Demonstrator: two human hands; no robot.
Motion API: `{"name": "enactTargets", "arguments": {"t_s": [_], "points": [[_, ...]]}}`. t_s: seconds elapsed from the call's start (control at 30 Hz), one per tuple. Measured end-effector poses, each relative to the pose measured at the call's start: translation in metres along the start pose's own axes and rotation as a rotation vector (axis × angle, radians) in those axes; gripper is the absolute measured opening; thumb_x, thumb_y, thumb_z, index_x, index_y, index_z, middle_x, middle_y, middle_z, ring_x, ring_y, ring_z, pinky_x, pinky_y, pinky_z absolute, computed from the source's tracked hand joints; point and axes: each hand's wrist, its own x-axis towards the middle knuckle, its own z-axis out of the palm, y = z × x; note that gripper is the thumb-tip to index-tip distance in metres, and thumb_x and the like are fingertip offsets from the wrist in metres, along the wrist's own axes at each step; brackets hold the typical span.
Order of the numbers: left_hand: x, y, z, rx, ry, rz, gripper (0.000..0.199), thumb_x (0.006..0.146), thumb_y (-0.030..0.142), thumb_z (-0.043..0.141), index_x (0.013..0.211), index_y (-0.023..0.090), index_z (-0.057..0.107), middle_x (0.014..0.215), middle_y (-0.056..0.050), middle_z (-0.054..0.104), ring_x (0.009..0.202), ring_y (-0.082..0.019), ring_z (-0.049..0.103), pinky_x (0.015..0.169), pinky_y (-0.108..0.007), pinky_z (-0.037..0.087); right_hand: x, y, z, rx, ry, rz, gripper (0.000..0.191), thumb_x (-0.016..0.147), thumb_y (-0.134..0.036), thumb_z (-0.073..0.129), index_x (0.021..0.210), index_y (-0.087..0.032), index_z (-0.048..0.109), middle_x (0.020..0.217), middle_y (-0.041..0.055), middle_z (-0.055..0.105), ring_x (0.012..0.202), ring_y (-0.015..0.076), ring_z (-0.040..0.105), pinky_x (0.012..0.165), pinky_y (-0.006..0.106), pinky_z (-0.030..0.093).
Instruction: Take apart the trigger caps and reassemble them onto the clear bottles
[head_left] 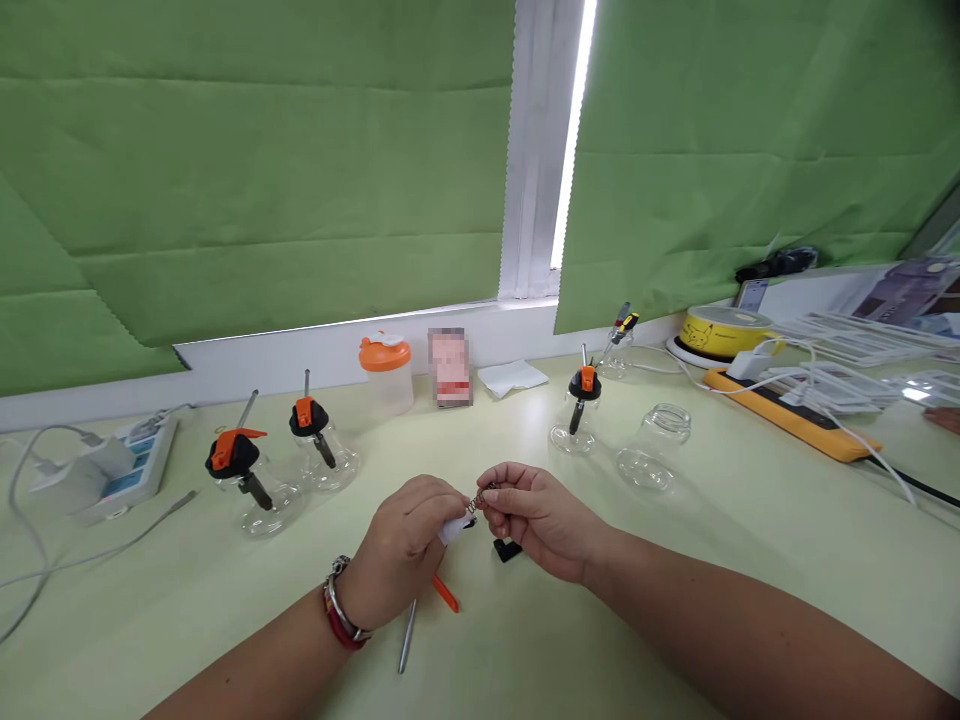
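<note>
Forearms (712, 600) come in at the bottom and right, both cut off by the frame; bracelets (345, 605) on left wrist. Left hand (409, 540) closed, fingertips pinching one end of a thin spring (475, 502), with a white scrap (454, 527) in the same grip. Right hand (536, 515) pinches the other end, fingers curled. So spring sits between both hands, above the table (600, 620); both its ends are hidden by fingers. Small dark bit at the scrap, too small to identify. Black part (507, 550) partly covered by right hand. Orange strip (447, 593) and metal rod (407, 640) lie below left hand, upper ends hidden behind it.

Table pale yellow-green, smooth. On the left, two glass jars (274, 510) (334, 468) with black-and-orange tops; another such jar (572, 438) beyond right hand, an open jar (646, 455) right of it. Clear glass hard to make out. Orange-lid cup (388, 385), pixelated box (451, 370) and white paper (514, 378) near the wall. Screwdrivers (624, 325) stand behind. White power strip (135, 470) far left, orange one (795, 415) right, beside a yellow round case (724, 332). Green blinds (262, 160) cover most of the window; bright gap between them. Items at right edge cut off.
</note>
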Motion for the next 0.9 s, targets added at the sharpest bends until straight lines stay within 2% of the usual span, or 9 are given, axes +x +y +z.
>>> {"name": "enactTargets", "arguments": {"t_s": [0.3, 0.57, 0.7, 0.9], "points": [[0.0, -0.001, 0.0, -0.003, 0.025, -0.004, 0.033, 0.079, -0.005, 0.042, 0.095, 0.02, 0.056, 0.085, -0.003, 0.066, 0.08, -0.013, 0.061, 0.069, -0.027, 0.053, 0.002, 0.008, -0.002, 0.042, -0.017, 0.039, 0.027, 0.062, -0.021, 0.081, 0.08, -0.014, 0.062, 0.068, 0.0034, 0.066, 0.053, 0.0087, 0.051, 0.053, 0.024, 0.036], [0.002, 0.003, -0.004, -0.02, 0.02, -0.127, 0.023, 0.083, 0.003, 0.048, 0.095, 0.022, 0.055, 0.087, -0.002, 0.066, 0.081, -0.013, 0.062, 0.071, -0.025, 0.053, 0.001, 0.006, -0.008, -0.165, -0.097, 0.112, 0.029, 0.061, -0.032, 0.083, 0.076, -0.014, 0.066, 0.069, 0.0022, 0.064, 0.053, 0.0079, 0.05, 0.054, 0.024, 0.036], [0.003, 0.005, -0.004, -0.031, -0.013, -0.145, 0.021, 0.084, 0.005, 0.049, 0.095, 0.021, 0.054, 0.086, -0.002, 0.066, 0.078, -0.012, 0.061, 0.069, -0.024, 0.052, 0.002, 0.01, -0.01, -0.25, -0.145, 0.083, 0.027, 0.062, -0.032, 0.081, 0.078, -0.014, 0.067, 0.07, 0.0011, 0.063, 0.053, 0.0072, 0.049, 0.054, 0.024, 0.037], [0.002, 0.004, -0.004, 0.012, -0.033, -0.184, 0.021, 0.085, 0.008, 0.048, 0.1, 0.021, 0.054, 0.09, -0.003, 0.065, 0.082, -0.014, 0.062, 0.072, -0.026, 0.052, 0.007, -0.002, -0.011, -0.341, -0.069, 0.066, 0.032, 0.059, -0.035, 0.081, 0.078, -0.014, 0.067, 0.063, -0.0017, 0.06, 0.052, 0.0075, 0.047, 0.054, 0.025, 0.04]]}}
